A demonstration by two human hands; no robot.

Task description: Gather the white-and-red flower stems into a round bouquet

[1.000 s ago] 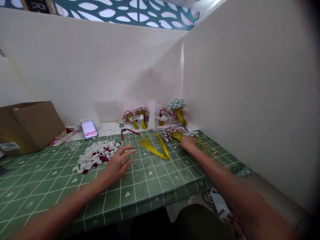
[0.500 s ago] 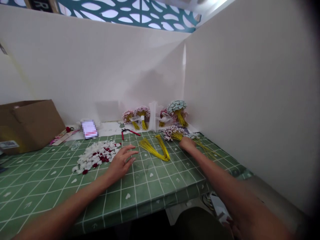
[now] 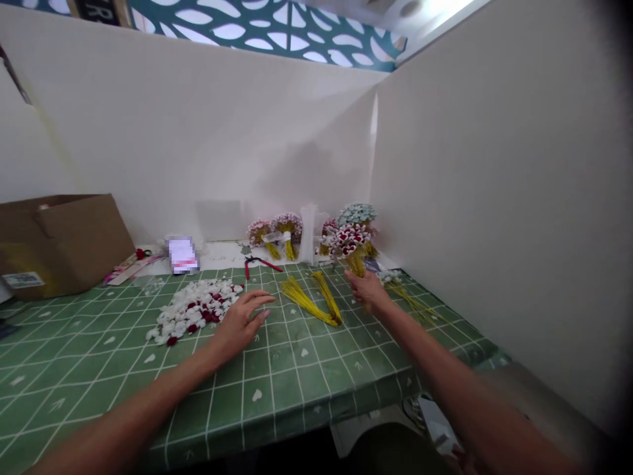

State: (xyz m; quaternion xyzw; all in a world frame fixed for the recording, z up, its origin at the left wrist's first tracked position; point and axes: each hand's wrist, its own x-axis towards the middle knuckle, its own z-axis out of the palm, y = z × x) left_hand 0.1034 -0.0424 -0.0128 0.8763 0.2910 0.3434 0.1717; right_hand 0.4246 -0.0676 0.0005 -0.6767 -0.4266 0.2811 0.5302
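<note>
My right hand is closed around the yellow stems of a bunch of red-and-white artificial flowers, held upright over the right side of the table. My left hand hovers or rests, fingers apart and holding nothing, beside a pile of loose white and dark red petals. Between the two hands lies a bent bundle of yellow wire stems on the green checked tablecloth. More flowers with yellow stems lie to the right, partly behind my right hand.
Red-handled pliers lie at the back. Pink flower bunches, a pale blue bunch and white translucent wrapping stand along the wall. A phone and a cardboard box are to the left.
My right hand has lifted the flower bunch from the table and turned it upright, so its red-and-white heads now show. My left hand has stayed almost still; the view has shifted slightly.
</note>
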